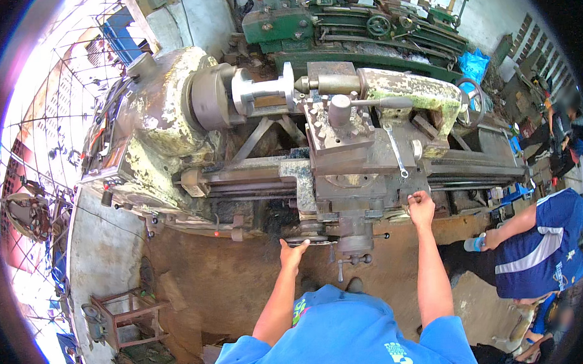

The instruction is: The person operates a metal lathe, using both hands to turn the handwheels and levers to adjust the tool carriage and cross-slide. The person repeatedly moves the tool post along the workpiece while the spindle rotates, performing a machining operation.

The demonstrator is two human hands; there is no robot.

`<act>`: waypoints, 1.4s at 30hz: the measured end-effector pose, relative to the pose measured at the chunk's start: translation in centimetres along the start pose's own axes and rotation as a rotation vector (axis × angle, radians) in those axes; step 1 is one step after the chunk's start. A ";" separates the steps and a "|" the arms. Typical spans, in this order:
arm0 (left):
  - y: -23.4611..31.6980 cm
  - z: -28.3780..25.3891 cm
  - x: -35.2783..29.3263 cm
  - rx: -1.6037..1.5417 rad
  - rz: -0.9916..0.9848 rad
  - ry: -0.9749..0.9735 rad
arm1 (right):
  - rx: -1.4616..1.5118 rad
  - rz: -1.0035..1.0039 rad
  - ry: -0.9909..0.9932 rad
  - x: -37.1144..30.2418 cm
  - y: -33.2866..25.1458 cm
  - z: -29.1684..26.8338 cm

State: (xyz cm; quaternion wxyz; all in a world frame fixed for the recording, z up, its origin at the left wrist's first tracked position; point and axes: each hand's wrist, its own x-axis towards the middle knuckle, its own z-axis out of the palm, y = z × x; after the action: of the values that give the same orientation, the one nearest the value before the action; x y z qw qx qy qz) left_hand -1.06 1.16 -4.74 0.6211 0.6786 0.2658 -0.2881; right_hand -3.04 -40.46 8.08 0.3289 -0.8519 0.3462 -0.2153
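At the front of the big worn grey metal lathe point(342, 167), the left hand point(292, 251) grips the rim of the dark round carriage handwheel point(309, 238) low on the apron, while the right hand point(421, 207) closes around a small lever at the carriage's right edge, beside a silver spanner point(395, 150) lying on top.

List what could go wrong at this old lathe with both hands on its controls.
The loose steel spanner lying on the carriage could shake off or foul moving parts. The left hand on the round handwheel sits below the chuck and pale metal workpiece; chips might reach it. A seated person is close.
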 end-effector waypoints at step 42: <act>2.0 1.9 -1.4 0.562 0.241 0.200 | 0.329 0.186 0.046 0.4 2.1 0.4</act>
State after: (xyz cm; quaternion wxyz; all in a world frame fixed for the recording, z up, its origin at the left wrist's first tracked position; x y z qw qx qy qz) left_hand -0.70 -0.93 -2.46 0.4097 0.8752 0.1532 -0.2065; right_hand -3.50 -41.76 6.37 0.4742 -0.7457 0.3911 -0.2570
